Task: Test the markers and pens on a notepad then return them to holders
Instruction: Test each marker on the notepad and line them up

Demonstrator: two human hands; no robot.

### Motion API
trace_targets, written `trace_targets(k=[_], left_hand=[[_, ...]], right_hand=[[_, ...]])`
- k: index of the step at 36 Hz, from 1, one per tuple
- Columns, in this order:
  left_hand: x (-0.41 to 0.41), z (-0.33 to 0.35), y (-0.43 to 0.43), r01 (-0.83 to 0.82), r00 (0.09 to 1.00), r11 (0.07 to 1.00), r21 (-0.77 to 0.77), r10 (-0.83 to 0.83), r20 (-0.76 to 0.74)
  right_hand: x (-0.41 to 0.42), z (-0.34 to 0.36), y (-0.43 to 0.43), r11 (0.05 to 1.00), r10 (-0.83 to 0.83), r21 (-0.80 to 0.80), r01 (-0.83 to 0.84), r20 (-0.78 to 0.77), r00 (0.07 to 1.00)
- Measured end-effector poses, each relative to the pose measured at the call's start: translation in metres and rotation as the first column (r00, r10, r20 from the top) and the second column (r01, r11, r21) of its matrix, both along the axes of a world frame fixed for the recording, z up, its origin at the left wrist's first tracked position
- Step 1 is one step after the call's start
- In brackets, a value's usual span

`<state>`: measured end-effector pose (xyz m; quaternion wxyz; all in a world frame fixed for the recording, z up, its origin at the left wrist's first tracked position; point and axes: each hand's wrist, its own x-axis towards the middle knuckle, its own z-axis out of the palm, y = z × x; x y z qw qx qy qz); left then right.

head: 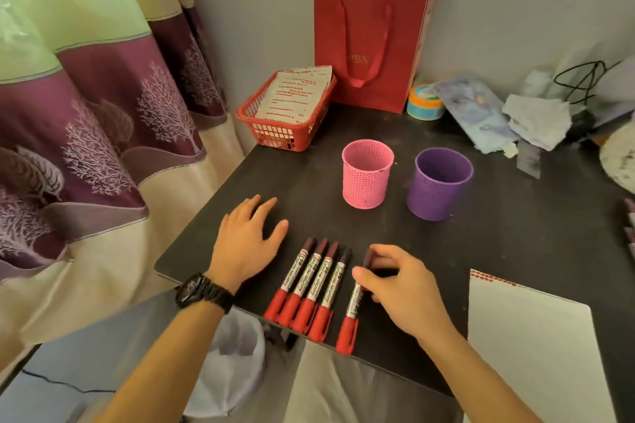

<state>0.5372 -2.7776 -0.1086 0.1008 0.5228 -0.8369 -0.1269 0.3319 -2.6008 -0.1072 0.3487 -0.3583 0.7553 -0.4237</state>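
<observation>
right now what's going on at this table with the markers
A person's right hand pinches one red marker lying a little apart from a row of four on the dark table. The left hand is spread open beside the row. The pink holder and purple holder stand behind, nothing sticking out. The notepad lies to the right.

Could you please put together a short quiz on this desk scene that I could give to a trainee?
1. How many markers lie on the table?
2. True or false: the right hand grips one marker while the left hand rests open.
3. Which holder stands nearer the notepad: A. pink, B. purple?
Key: 1. Five. 2. True. 3. B, the purple holder.
</observation>
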Motion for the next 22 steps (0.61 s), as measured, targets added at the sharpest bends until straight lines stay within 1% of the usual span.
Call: trace_targets(k=[2, 4, 9, 12, 15, 18, 22], left_hand=[[0.000, -0.013, -0.002, -0.010, 1.000, 1.000, -0.025, 0.010, 0.019], [0.001, -0.019, -0.003, -0.016, 1.000, 0.999, -0.048, 0.016, 0.003], [0.002, -0.020, -0.004, -0.033, 0.998, 0.997, -0.063, 0.030, -0.048], [0.001, -0.021, -0.003, -0.044, 0.997, 0.997, -0.071, 0.039, -0.061], [0.002, -0.022, -0.002, -0.054, 0.996, 0.996, -0.069, 0.048, -0.081], [0.003, -0.022, -0.001, -0.054, 0.995, 0.996, -0.076, 0.047, -0.088], [0.003, -0.022, -0.002, -0.044, 0.996, 0.996, -0.073, 0.038, -0.080]], right_hand=[[0.002, 0.002, -0.003, 0.999, 0.027, 0.023, -0.026, -0.083, 0.996], [0.003, 0.003, -0.005, 0.998, 0.042, 0.041, -0.037, -0.124, 0.991], [0.006, 0.003, -0.004, 0.999, 0.007, 0.049, -0.003, -0.097, 0.995], [0.006, 0.003, -0.003, 1.000, 0.007, 0.024, -0.004, -0.130, 0.991], [0.004, 0.003, -0.003, 0.999, 0.011, 0.047, -0.003, -0.170, 0.985], [0.002, 0.004, -0.003, 0.998, 0.022, 0.069, -0.010, -0.165, 0.986], [0.003, 0.003, -0.005, 0.998, -0.026, 0.055, 0.030, -0.077, 0.997]])
